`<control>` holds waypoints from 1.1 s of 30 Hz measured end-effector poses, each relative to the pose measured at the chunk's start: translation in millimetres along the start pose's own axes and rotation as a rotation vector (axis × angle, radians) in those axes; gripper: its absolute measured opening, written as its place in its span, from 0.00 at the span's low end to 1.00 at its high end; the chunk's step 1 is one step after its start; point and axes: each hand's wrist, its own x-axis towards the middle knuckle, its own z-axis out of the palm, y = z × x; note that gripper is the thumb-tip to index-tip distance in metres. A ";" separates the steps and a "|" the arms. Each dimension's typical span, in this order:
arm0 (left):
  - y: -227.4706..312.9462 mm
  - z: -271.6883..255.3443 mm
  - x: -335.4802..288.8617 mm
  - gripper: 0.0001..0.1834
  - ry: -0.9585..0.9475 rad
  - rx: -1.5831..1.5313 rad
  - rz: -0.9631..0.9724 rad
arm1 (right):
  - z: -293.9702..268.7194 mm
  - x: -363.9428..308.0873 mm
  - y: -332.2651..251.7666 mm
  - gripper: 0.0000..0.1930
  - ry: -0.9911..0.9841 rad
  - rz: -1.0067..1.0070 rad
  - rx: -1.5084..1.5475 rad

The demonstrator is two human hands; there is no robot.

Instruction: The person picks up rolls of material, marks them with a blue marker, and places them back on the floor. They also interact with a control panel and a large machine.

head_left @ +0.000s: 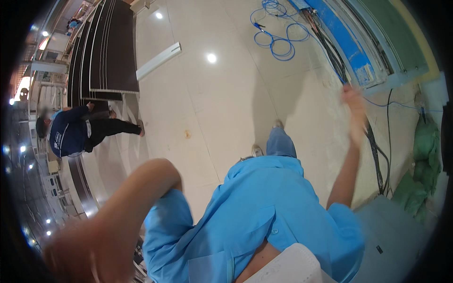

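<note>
My left hand is raised close at the lower left, the elbow bent. It is smeared by motion and its fingers cannot be made out. My right hand reaches forward on the right and is also blurred. In the picture it overlaps a bundle of black cables and a thin blue cable; whether it grips or touches them cannot be told. The dark bundle shows again below the hand, along the floor.
Loops of blue cable lie on the tiled floor ahead. A blue-framed machine stands at the right, with green sacks nearer. Dark panels, a white strip and another person are at the left.
</note>
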 end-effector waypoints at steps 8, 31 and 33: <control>-376.3 -51.3 -411.9 0.19 -0.272 0.559 -1.720 | 155.4 -15.8 286.2 0.20 -0.591 0.696 -0.370; -876.8 -103.4 -767.1 0.22 -1.100 0.328 -2.101 | 765.7 625.4 807.6 0.40 -0.718 0.506 -0.633; -906.9 -115.2 -769.9 0.21 -1.032 0.294 -2.160 | 815.1 649.6 858.8 0.41 -0.765 0.502 -0.689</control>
